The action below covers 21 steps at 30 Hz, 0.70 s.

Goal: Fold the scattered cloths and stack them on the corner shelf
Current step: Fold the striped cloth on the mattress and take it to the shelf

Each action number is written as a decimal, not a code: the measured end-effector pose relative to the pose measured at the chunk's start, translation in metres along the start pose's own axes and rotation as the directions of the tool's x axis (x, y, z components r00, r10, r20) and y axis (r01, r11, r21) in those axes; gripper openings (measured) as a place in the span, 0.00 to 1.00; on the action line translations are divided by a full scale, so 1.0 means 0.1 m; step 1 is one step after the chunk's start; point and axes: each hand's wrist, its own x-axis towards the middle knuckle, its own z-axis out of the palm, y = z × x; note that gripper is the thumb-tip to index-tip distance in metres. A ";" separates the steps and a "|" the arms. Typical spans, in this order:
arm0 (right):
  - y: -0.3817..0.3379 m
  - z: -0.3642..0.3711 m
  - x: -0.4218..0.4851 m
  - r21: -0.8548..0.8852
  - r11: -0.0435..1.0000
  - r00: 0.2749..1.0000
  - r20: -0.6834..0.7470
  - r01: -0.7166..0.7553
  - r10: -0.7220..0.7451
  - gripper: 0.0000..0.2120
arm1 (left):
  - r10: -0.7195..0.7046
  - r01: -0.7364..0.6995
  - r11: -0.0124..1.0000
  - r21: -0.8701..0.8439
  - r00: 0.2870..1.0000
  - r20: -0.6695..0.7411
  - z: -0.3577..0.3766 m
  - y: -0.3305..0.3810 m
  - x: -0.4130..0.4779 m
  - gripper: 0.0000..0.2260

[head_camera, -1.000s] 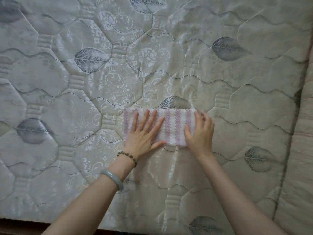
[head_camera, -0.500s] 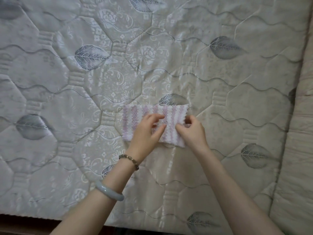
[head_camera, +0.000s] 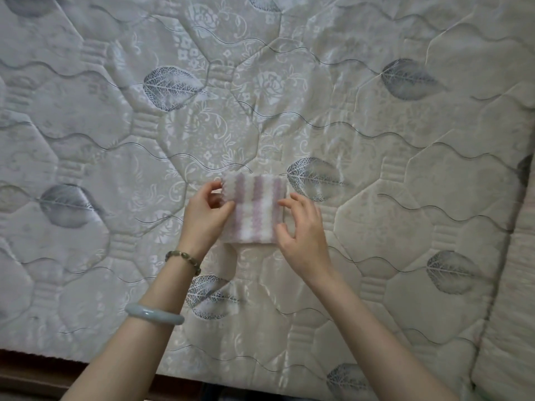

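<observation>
Striped cloth [head_camera: 254,209], folded into a small square, lies flat on the mattress [head_camera: 376,125], at 9 o'clock of a grey leaf print [head_camera: 314,179]. Left hand [head_camera: 205,215] pinches its 9 o'clock edge. Right hand [head_camera: 304,233], fingers curled, grasps its 3 o'clock edge.

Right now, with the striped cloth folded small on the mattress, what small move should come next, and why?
Probably press the fold flat and square its edges. The striped cloth lies on the mattress, the left hand pinches its left edge, the right hand touches its right edge, and the layers look slightly uneven.
</observation>
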 end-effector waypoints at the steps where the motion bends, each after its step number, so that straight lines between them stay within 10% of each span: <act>1: 0.07 0.02 0.01 -0.064 0.998 1.000 -0.007 0.024 -0.025 0.24 | 0.010 -0.010 1.000 0.026 1.000 -0.013 -0.01 -0.06 0.02 0.14; 13: 0.20 0.16 0.21 -0.363 0.898 0.949 -0.096 0.247 -0.300 0.20 | 0.155 -0.120 0.953 0.277 0.982 -0.111 -0.03 -0.34 0.13 0.24; 17: 0.18 0.31 0.34 -0.586 0.678 0.870 0.102 0.444 -0.482 0.25 | 0.518 -0.459 0.490 0.741 0.837 0.177 0.05 -0.42 0.11 0.28; 21: 0.40 0.39 0.47 -0.686 0.554 0.864 0.237 0.472 -0.444 0.31 | 0.512 -0.578 0.218 0.786 0.754 0.413 0.13 -0.62 0.19 0.27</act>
